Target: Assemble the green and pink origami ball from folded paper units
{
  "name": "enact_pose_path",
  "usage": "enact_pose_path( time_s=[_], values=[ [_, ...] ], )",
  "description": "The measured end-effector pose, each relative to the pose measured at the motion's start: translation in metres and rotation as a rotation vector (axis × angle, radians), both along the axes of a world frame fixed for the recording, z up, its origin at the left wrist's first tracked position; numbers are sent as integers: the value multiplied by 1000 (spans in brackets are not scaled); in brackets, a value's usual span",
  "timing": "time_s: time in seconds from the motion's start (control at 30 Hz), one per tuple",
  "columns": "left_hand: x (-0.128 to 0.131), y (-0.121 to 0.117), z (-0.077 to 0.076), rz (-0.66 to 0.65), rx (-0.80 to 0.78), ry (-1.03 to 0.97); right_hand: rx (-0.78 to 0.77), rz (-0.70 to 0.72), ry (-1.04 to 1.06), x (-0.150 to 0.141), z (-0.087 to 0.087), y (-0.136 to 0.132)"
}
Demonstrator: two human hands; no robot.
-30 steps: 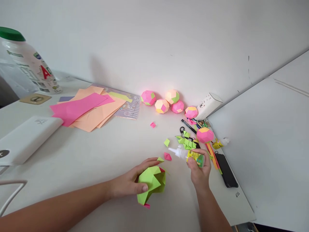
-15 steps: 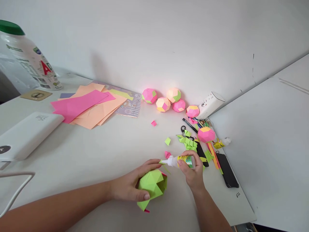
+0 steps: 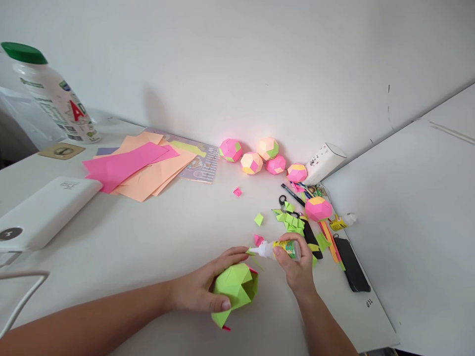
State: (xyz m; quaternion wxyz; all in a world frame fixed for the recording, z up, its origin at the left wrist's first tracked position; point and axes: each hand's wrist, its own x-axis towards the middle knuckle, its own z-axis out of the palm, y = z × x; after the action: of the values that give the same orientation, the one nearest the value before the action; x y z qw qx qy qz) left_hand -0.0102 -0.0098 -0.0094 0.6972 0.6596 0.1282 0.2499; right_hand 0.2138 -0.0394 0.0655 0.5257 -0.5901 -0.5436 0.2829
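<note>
My left hand is wrapped round a partly open green paper ball with folded facets and some pink inside. Beyond the ball, its fingertips reach a small green paper piece. In my right hand a small glue bottle with a yellow label lies tilted sideways, its white nozzle pointing left at that green piece. A small pink folded piece lies just behind the nozzle, and a green one farther back.
Several finished paper balls stand along the wall. Scissors, green scraps, a second glue bottle and a black phone-like object lie right. Left are coloured paper sheets, a white power bank and a bottle.
The view has shifted slightly, so everything sits a little lower in the picture. Both hands keep their holds, and the nozzle stays at the green piece.
</note>
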Motion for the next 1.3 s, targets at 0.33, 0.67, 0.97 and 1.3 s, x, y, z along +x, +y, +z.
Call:
enact_pose_path(
  time_s=[0.33,0.67,0.97,1.3],
  values=[
    [0,1,4,-4,-9,47,-21,50,48,-1,-4,-2],
    [-1,2,1,-14,4,41,-59,53,65,2,-4,-2],
    [-1,1,-1,-15,4,38,19,55,-44,2,1,-5],
    [0,2,4,-14,-7,40,7,93,-3,-3,-2,-6]
  ],
)
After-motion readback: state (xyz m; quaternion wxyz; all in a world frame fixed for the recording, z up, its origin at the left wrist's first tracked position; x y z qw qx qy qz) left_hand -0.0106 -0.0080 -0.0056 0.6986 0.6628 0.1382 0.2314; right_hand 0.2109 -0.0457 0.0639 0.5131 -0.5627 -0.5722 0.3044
